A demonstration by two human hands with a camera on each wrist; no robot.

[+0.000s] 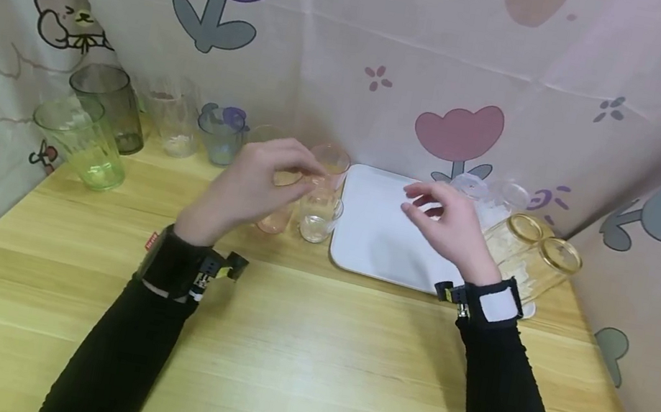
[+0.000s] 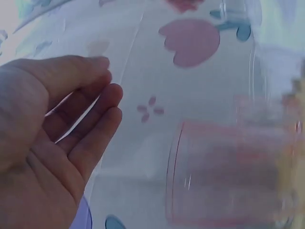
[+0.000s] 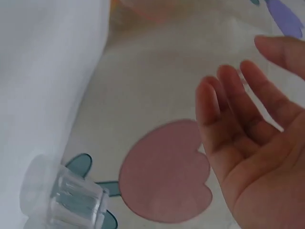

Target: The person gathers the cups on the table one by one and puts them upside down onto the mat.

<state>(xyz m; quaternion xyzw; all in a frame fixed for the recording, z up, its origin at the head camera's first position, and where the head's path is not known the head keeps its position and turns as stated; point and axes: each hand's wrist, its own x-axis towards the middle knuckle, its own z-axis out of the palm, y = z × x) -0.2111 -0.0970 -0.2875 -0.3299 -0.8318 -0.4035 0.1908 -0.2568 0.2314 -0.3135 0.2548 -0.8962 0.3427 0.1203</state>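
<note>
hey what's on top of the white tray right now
Two gold-rimmed glasses lie tipped over on the white tray's right end, with clear cups at its back right corner. The right hand hovers over the tray, hiding part of its surface.

Both arms reach forward in black sleeves. The left hand (image 1: 255,182) and right hand (image 1: 454,230) hover with relaxed fingers, holding nothing.

no text, label, brand or number can be read here. a small red tag (image 1: 152,241) on the left wrist strap (image 1: 171,270) carries marks too small to make out. the cloth backdrop (image 1: 396,49) bears only drawn flowers and a bear.
</note>
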